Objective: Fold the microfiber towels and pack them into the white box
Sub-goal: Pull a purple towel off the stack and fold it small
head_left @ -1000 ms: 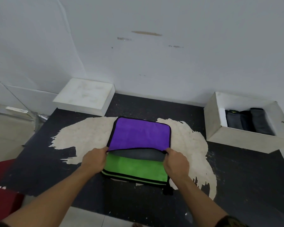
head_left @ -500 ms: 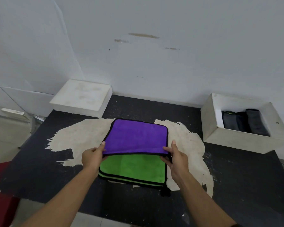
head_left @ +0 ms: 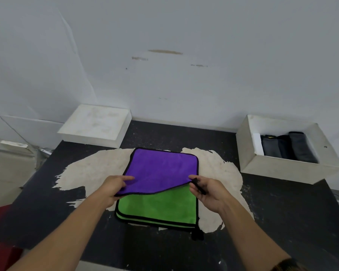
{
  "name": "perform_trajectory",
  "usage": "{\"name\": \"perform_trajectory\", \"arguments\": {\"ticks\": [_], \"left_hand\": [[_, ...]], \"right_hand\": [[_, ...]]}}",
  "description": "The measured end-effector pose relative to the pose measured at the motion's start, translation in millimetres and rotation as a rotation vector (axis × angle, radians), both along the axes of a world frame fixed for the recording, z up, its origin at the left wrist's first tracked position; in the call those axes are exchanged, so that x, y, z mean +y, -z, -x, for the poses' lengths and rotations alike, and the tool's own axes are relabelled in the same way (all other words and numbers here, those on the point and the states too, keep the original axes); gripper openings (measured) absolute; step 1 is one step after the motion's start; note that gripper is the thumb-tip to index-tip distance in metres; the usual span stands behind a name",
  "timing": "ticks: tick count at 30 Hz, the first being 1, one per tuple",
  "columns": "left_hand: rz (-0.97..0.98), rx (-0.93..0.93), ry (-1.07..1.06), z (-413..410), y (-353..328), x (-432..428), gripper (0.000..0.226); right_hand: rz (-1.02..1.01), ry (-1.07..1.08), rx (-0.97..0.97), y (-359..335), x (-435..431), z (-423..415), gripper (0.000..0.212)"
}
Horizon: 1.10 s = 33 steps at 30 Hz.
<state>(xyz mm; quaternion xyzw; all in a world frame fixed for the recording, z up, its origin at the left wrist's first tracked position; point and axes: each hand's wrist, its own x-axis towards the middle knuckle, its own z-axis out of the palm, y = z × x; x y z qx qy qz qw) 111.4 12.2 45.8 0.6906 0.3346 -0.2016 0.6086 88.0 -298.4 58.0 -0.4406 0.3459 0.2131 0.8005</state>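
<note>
The purple towel (head_left: 160,169), with its black edge, is lying on a pile of green towels (head_left: 157,208) in the middle of the table (head_left: 282,212). The left hand (head_left: 114,185) is pinching its near left corner. The right hand (head_left: 207,192) is pinching its near right corner. The white box (head_left: 282,169) is sitting off to the right. A second ago the near edge was showing lots of grey underneath. Now it is slanting and showing only a little.

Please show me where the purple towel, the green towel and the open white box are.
purple towel (head_left: 160,169): head view, the middle of its upper face.
green towel (head_left: 157,208): head view, the uncovered near part.
open white box (head_left: 282,169): head view, its near outer wall.
</note>
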Motion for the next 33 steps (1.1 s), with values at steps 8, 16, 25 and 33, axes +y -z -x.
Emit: {"name": "perform_trajectory", "arguments": {"ticks": [8,16,25,33], "left_hand": [[-0.164,-0.238,-0.112,-13.2,6.0,-1.8,0.010],[-0.065,-0.220,0.063,-19.4,-19.9,3.4,0.045],[-0.104,-0.480,-0.016,-37.7,-60.7,-14.8,0.023],[0.053,-0.349,0.164,-41.0,-85.1,-63.7,0.038]], "right_hand": [[0.471,-0.125,-0.098,1.1,4.9,-10.8,0.017],[0.096,0.084,-0.093,-18.0,-3.3,-11.2,0.038],[0.072,0.024,-0.228,-53.8,-20.6,-6.9,0.048],[0.100,0.140,-0.342,-75.8,-68.1,15.2,0.044]]}}
